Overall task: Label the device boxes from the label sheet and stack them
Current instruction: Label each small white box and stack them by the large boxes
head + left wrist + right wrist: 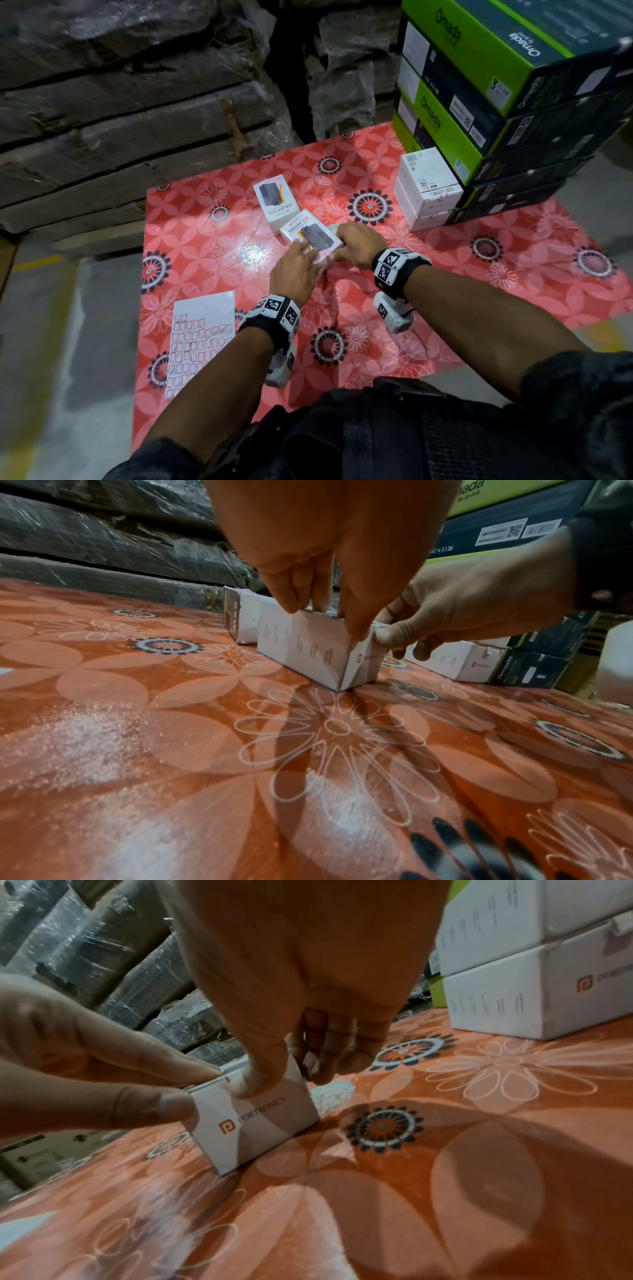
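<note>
I am holding one small white box (310, 238) on the table (212, 260) with both hands, left hand (294, 274) and right hand (358, 248), two boxes (426, 193) already stacked, one more (275, 202) waiting.

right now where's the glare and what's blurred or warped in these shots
Head view: glare patch on the floral tablecloth left of the held box; edges bend, the green boxes lean. Left wrist view: left hand looms large and soft, sheen on the near cloth. Right wrist view: right hand blurred, its shadow falls across the cloth.
</note>
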A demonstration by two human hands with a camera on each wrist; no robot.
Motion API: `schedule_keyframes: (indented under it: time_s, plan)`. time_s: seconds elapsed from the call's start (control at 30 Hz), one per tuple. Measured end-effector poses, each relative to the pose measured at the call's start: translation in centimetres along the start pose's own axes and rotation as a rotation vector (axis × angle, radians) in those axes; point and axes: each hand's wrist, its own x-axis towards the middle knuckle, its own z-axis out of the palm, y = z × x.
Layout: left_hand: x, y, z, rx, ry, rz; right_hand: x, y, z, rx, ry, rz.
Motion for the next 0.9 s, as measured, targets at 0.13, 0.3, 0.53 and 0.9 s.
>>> schedule_keyframes:
  time_s: [0.13,0.3,0.53,0.9]
  plan:
    - [-0.11,0.12,-0.15,0.002,-0.004,-0.007,0.42,0.01,0.41,-0.020,0.028,0.009]
    - [-0.07,0.15,-0.24,0.001,-0.001,-0.007,0.11,0.13,-0.40,-0.051,-0.020,-0.051]
    - [-0.23,0.38,-0.58,0.006,-0.007,-0.002,0.15,0.13,-0.28,-0.087,0.012,-0.079]
    - [-0.28,0.60,-0.69,-0.035,0.004,-0.007,0.12,-0.12,0.08,-0.056,-0.019,-0.035]
